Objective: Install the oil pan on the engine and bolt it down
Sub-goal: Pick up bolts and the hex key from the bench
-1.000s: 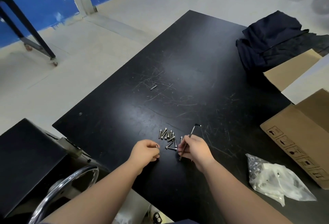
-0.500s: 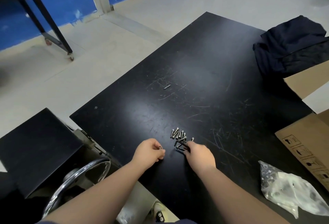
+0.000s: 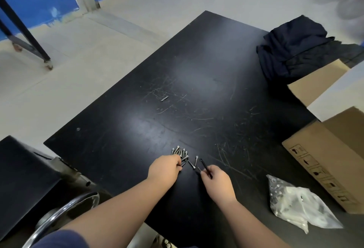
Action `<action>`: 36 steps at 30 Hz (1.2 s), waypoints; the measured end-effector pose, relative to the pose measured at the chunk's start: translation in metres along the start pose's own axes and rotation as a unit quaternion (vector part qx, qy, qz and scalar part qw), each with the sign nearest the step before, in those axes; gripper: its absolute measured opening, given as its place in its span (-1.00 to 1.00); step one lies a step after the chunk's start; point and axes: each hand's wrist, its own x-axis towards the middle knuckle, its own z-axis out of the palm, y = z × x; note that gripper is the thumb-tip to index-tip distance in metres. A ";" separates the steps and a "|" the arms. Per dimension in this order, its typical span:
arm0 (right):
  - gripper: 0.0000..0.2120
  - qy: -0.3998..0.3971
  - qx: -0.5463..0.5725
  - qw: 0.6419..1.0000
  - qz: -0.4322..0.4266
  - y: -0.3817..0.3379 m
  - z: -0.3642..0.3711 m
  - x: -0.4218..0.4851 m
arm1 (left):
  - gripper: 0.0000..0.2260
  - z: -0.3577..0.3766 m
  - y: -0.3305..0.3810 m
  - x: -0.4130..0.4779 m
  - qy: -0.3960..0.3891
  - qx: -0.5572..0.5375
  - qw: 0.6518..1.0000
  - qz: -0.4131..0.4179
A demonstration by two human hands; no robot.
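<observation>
Step in hand: judged to be picking fasteners for the oil pan; bolting down has not begun.
Bolts [image 3: 180, 153]: small bright cap screws in a loose cluster on the table [image 3: 197, 74], close to the middle of its near edge. Two strays lie just beside the cluster, between the hands.
Left hand [image 3: 164, 170]: knuckles up, fingers curled down onto the near end of the cluster and touching it. The fingertips are hidden, so whether a bolt is pinched cannot be told.
Right hand [image 3: 216, 180]: fingers curled round a thin dark hex key [image 3: 204, 169], whose free end points toward the stray bolts.
Oil pan: not identifiable. Dark hardware with a chrome ring [image 3: 59, 214] sits off the near left corner; whether this is the engine cannot be told.
Handling, bolts: judged light, rigid, smooth, and prone to roll. Pinch one at a time by the shank, just under the head.
Handling, hex key: judged stiff and slim. Grip at mid-shaft.
Other items: plastic bag [image 3: 295, 206] near the near right corner; cardboard box [image 3: 325, 165] on the right edge; dark cloth [image 3: 295, 50] at the far right corner.
</observation>
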 end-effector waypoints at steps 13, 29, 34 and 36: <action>-0.95 0.010 -0.062 0.998 0.033 0.009 0.005 0.005 | -0.88 -0.003 0.004 0.003 -0.081 0.031 0.996 -0.007; -0.91 -0.217 0.251 0.932 -0.143 -0.124 0.065 -0.048 | -0.82 -0.069 -0.066 -0.094 -0.007 -0.553 0.828 -0.092; -0.87 -0.324 0.301 0.882 -0.162 -0.184 0.109 -0.086 | -0.88 -0.110 -0.110 -0.163 0.091 -0.566 0.812 -0.110; -0.83 -0.376 0.295 0.861 -0.174 -0.211 0.123 -0.110 | -0.86 -0.125 -0.128 -0.198 0.134 -0.577 0.797 -0.119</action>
